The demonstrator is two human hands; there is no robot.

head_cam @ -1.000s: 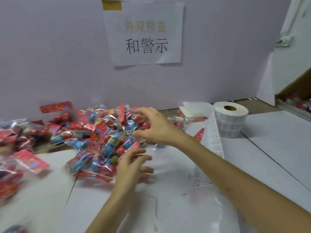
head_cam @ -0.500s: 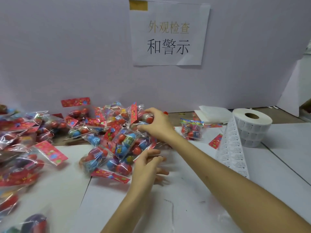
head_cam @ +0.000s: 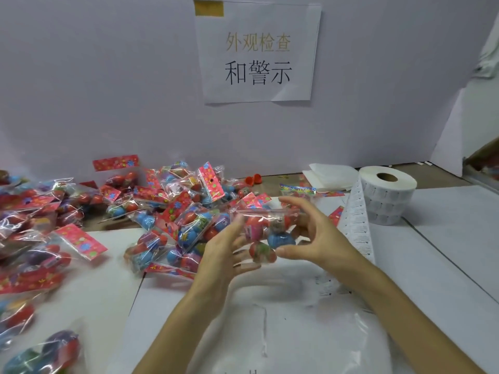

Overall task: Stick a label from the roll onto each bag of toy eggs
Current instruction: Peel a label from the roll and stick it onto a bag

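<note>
While the right hand [head_cam: 310,233] is pinching one bag of toy eggs [head_cam: 266,233] between thumb and curled fingers at frame centre, the left hand [head_cam: 225,249] is bracing it with nearly straight fingers. Blur is hiding whether this bag is carrying a label. With the label roll [head_cam: 386,195] sitting at right and the pile [head_cam: 172,211] at left spilling past the frame edge, most of the work is probably waiting, labels there being too small to tell
</note>
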